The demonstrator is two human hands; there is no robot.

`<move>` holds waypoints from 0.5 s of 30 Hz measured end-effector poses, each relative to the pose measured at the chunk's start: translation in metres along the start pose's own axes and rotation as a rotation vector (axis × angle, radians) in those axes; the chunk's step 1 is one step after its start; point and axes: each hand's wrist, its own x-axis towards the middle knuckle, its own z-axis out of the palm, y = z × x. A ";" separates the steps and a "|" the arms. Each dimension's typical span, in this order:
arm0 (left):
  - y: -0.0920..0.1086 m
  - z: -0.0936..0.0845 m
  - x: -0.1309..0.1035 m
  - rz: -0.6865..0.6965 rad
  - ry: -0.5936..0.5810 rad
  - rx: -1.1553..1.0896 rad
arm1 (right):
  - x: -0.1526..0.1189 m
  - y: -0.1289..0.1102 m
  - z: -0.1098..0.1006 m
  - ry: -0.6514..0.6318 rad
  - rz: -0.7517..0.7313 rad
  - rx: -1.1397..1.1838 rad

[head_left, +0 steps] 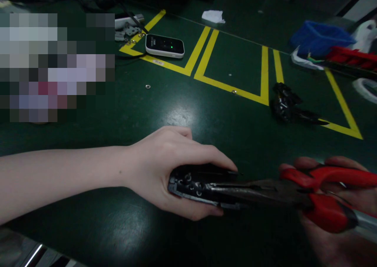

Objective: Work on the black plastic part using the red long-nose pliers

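Observation:
My left hand [173,153] reaches in from the left, its fingers and thumb wrapped around a long black part [193,188] with small ring-shaped details on its upper face. My right hand [326,241] grips red-handled long-nose pliers [326,214], slightly blurred by motion. Their dark jaws point left and meet or overlap the part between the fingers of my left hand. Whether the jaw tips pinch anything cannot be made out.
Yellow tape [229,89] marks the green table [118,129]. A white-edged black device [165,46] shows a green light. Small metal rings [147,86] lie nearby. Black crumpled plastic [284,104], a blue bin [321,37] and red parts [353,57] stand right.

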 end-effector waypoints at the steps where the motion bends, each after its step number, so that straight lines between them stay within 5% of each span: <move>1: 0.000 0.000 0.000 -0.009 -0.005 -0.002 | 0.000 -0.001 0.001 0.026 0.005 0.009; 15: -0.003 0.000 0.002 0.004 -0.016 -0.030 | 0.001 -0.004 0.005 0.033 0.032 0.045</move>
